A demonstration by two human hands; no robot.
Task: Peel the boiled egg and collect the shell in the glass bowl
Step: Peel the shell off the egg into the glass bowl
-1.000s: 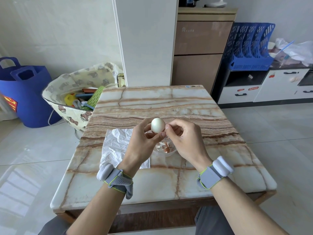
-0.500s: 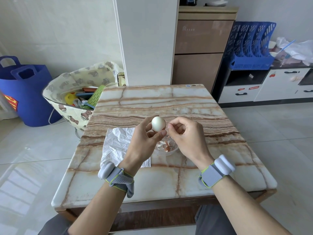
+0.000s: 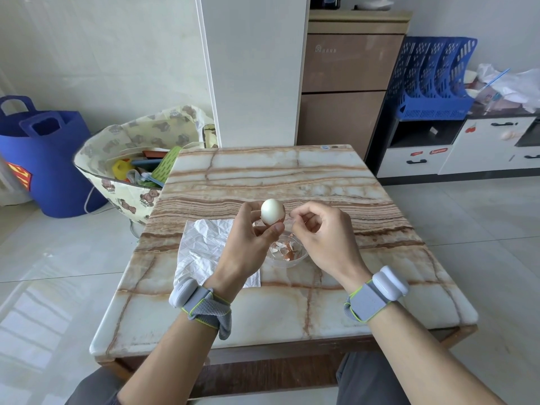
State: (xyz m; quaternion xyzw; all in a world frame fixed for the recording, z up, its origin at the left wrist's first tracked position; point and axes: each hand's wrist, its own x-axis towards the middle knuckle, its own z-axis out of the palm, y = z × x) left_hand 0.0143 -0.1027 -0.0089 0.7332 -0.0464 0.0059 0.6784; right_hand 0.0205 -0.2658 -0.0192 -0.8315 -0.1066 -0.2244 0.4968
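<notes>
White egg (image 3: 272,211): held up over the marble counter (image 3: 263,176), just above and behind the glass bowl (image 3: 304,257); nearly all of it shows bare and smooth, with what looks like a small brownish patch of shell on its lower right edge
Left hand (image 3: 248,244): clamped on the egg, fingers curled behind its lower half and the thumb across the front
Right hand (image 3: 321,232): just beside the egg but apart from it, thumb and forefinger tips pressed together, the other fingers curled; whether a flake sits in that pinch is too small to tell
Glass bowl: on the counter below and between the two hands, partly hidden by the left one, holding brown and white shell pieces (image 3: 285,248)
Paper (image 3: 201,247): a white crumpled sheet lying on the counter, left of the bowl
Handling: the peeled egg is probably light, soft and slick, so a hard squeeze could split it and a loose one could let it slip
Where to hold: likely best cradled round the lower half as now, leaving the last shell patch free for the right fingertips
Shell: thin and brittle, so it should be lifted by its edge and dropped straight down into the bowl
Progress: apparently close to finished
</notes>
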